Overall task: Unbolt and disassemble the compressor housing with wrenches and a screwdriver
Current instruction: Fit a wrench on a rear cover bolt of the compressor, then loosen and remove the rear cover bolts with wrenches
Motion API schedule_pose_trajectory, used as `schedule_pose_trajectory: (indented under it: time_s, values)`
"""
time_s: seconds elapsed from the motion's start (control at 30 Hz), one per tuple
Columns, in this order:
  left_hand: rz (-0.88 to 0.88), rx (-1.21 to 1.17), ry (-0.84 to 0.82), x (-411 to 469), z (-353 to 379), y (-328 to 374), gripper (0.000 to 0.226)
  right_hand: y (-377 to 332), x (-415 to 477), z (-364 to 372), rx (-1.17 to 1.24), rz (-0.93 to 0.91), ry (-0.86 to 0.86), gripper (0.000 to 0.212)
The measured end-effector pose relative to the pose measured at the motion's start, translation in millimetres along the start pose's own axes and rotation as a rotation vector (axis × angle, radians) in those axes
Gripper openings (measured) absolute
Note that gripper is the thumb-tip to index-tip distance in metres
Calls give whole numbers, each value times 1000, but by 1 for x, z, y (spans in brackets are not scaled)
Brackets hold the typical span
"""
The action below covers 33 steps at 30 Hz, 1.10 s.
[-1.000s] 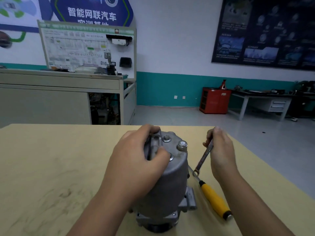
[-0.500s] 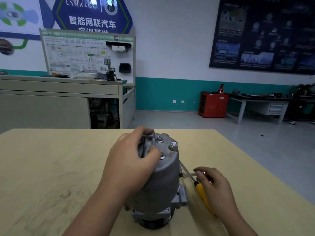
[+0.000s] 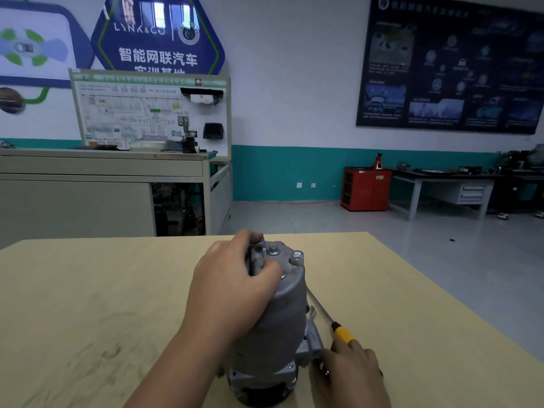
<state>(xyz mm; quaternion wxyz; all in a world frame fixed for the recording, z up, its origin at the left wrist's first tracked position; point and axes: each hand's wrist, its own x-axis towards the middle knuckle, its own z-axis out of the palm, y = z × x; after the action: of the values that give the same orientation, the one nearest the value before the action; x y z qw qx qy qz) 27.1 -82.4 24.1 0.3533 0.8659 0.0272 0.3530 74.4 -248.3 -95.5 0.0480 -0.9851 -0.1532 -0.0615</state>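
Seen from the head: the gray compressor (image 3: 273, 319) stands up on the pale table (image 3: 88, 304), near the front edge. The left hand (image 3: 235, 287) grips its top, fingers curled round a metal part there. The right hand (image 3: 350, 369) lies low beside it, touching the yellow screwdriver (image 3: 343, 334) — I cannot tell if it holds it.

You get a dim, bluish room with flat overhead light and no hard shadows on the table (image 3: 88, 290). Window reflections glare on the blue wall sign (image 3: 159, 33) at 11 o'clock. The compressor (image 3: 276, 319) shows only dull highlights on top. Your right hand (image 3: 350, 375) at 5 o'clock is smeared, probably motion blur. The dark poster (image 3: 453, 69) at 1 o'clock is unreadable. Wide-angle distortion bends the edges and tilts the walls.
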Motion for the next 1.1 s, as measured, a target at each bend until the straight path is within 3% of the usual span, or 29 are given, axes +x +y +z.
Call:
schedule_pose_trajectory:
  time_s: [0.13, 0.23, 0.3, 0.37, 0.43, 0.47, 0.5, 0.57, 0.63, 0.8, 0.97, 1.1]
  values:
    - [-19, 14, -1, -1, 0, 2, 41, -8, -9, -24, 259, 58, 107, 32]
    - [-25, 22, 9, -3, -1, 4, 45, -11, -26, -45, 729, 129, 279, 25]
    - [-30, 31, 18, -4, -2, 6, 50, -20, -40, -53, 1017, 126, 241, 31]
    - [-42, 47, 28, -6, -2, 9, 53, -43, -47, -47, 1000, 119, 244, 46]
    - [-62, 71, 35, -8, -3, 13, 57, -57, -50, -37, 891, 177, 519, 64]
    - [-73, 86, 36, -9, -4, 15, 59, -59, -50, -37, 871, 169, 486, 62]
    - [-83, 106, 38, -10, -4, 17, 62, -61, -46, -36, 857, 125, 266, 63]
    - [-94, 181, 41, -13, -4, 21, 69, -53, -39, -37, 802, 27, -121, 123]
    - [-102, 302, 34, -17, -5, 23, 81, -48, -34, -40, 809, 62, -137, 140]
    - [-3, 478, -123, -25, -21, 14, 127, -57, -28, -30, 823, 131, -94, 144]
    - [129, 425, -368, -19, -46, -3, 121, -51, -20, -25, 853, 35, -3, 140]
    - [162, 472, -449, -11, -49, -7, 116, -40, -7, -28, 984, -101, -9, 107]
